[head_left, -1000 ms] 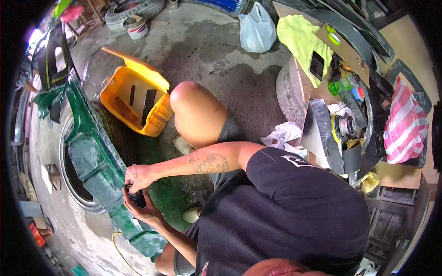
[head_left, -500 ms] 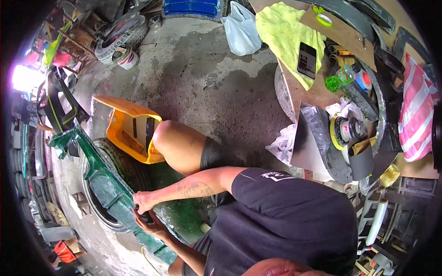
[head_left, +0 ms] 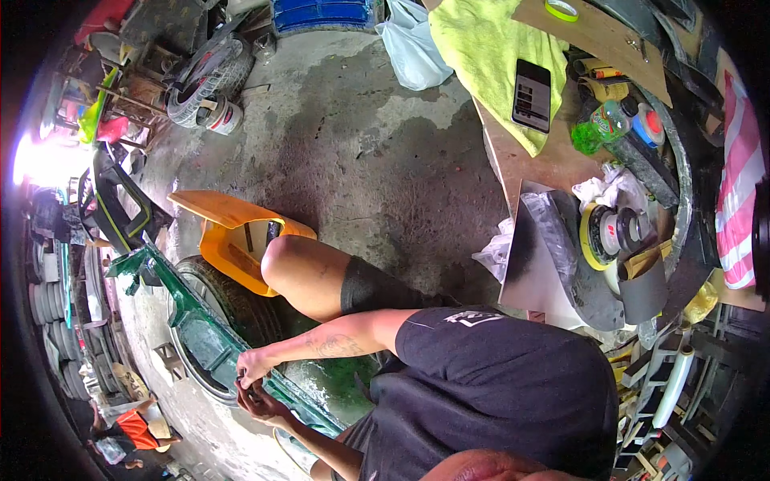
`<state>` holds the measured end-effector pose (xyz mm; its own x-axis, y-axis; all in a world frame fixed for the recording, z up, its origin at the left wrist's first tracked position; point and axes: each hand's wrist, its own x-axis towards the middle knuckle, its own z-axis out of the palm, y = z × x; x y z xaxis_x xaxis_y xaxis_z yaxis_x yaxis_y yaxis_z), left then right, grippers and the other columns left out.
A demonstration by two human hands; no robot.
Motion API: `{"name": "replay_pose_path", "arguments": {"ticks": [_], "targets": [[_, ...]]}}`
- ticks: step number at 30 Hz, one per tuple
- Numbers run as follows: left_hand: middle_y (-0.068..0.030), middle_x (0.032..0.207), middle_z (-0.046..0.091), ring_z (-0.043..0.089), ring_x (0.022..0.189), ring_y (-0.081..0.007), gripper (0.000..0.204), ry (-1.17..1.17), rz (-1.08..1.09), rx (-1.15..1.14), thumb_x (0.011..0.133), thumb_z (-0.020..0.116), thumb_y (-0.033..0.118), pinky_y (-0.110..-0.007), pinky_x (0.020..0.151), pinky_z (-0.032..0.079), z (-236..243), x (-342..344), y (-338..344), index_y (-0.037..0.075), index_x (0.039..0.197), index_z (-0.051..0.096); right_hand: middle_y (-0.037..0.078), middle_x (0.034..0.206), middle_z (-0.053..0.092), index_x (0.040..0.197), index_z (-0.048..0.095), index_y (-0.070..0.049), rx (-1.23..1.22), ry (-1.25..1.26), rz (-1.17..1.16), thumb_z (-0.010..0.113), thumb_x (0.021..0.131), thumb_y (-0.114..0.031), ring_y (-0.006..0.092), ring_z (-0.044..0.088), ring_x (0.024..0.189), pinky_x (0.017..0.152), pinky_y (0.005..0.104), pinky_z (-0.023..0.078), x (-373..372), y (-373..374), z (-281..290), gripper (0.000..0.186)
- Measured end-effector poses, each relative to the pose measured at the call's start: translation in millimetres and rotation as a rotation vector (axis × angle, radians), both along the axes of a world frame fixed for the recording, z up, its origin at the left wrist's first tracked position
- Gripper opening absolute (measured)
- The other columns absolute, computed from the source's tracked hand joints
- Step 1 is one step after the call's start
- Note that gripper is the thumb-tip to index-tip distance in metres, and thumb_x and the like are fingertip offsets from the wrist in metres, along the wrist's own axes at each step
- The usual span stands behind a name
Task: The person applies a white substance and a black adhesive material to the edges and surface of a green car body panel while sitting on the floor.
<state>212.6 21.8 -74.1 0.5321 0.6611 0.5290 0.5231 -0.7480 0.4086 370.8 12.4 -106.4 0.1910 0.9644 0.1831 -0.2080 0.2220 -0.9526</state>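
A long green-painted panel (head_left: 210, 343), glossy and apparently wet, slants from the far left down past my knee. Over its edge my two hands meet. My right hand (head_left: 254, 365), on the tattooed arm, is closed with fingers pinched downward. Just below it, my left hand (head_left: 263, 406) curls palm up, its fingers bent. Something small and dark sits between the fingers, too hidden to name. Beneath the panel lies a tyre on a wheel (head_left: 200, 282). An orange-yellow plastic piece (head_left: 241, 208), hollow like a tipped stool, rests beside my knee.
On the right, a workbench (head_left: 513, 172) holds a yellow towel (head_left: 473, 56), a phone (head_left: 532, 96), a green-tinted bottle (head_left: 605, 124) and a yellow-rimmed polisher (head_left: 600, 236). A black frame part (head_left: 120, 200) stands at the panel's far end. Another person (head_left: 136, 433) is low at left.
My view has shifted, so the surroundings at left sit lower. Both hands stay together over the panel with slightly altered finger positions. The other person shows more fully.
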Motion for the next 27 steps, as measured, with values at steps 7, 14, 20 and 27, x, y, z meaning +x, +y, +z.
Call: {"name": "replay_pose_path", "arguments": {"ticks": [7, 14, 20, 27], "targets": [[-0.0189, 0.127, 0.063, 0.062, 0.112, -0.0253, 0.041, -0.300, -0.117, -0.306, 0.098, 0.064, 0.019, -0.037, 0.096, 0.050, 10, 1, -3, -0.006, 0.130, 0.058, 0.011, 0.108, 0.070, 0.116, 0.068, 0.000, 0.013, 0.206, 0.222, 0.089, 0.070, -0.033, 0.0219, 0.067, 0.093, 0.067, 0.0346, 0.060, 16, -8, 11, 0.060], [-0.0167, 0.121, 0.063, 0.060, 0.109, -0.0241, 0.050, -0.407, -0.013, -0.474, 0.099, 0.061, 0.034, -0.036, 0.093, 0.047, 11, -4, -20, -0.003, 0.132, 0.058, 0.008, 0.098, 0.072, 0.105, 0.072, -0.002, 0.024, 0.118, 0.168, 0.091, 0.068, -0.043, 0.0187, 0.067, 0.090, 0.071, 0.0331, 0.056, 9, -10, 16, 0.058], [-0.0178, 0.122, 0.064, 0.061, 0.113, -0.0253, 0.053, -0.457, 0.056, -0.587, 0.100, 0.059, 0.037, -0.037, 0.097, 0.047, 7, -3, -28, -0.006, 0.132, 0.056, 0.010, 0.091, 0.072, 0.093, 0.074, -0.002, 0.153, -0.013, 0.062, 0.089, 0.070, -0.045, 0.0199, 0.067, 0.086, 0.074, 0.0335, 0.053, 3, -3, 3, 0.051], [-0.0152, 0.122, 0.065, 0.062, 0.109, -0.0207, 0.044, -0.600, -0.057, -0.680, 0.101, 0.059, 0.028, -0.033, 0.092, 0.048, -12, -16, -23, -0.005, 0.130, 0.057, 0.012, 0.088, 0.072, 0.088, 0.075, -0.002, 0.160, -0.067, 0.088, 0.087, 0.073, -0.044, 0.0208, 0.067, 0.085, 0.076, 0.0332, 0.052, 2, -8, -2, 0.047]]}}
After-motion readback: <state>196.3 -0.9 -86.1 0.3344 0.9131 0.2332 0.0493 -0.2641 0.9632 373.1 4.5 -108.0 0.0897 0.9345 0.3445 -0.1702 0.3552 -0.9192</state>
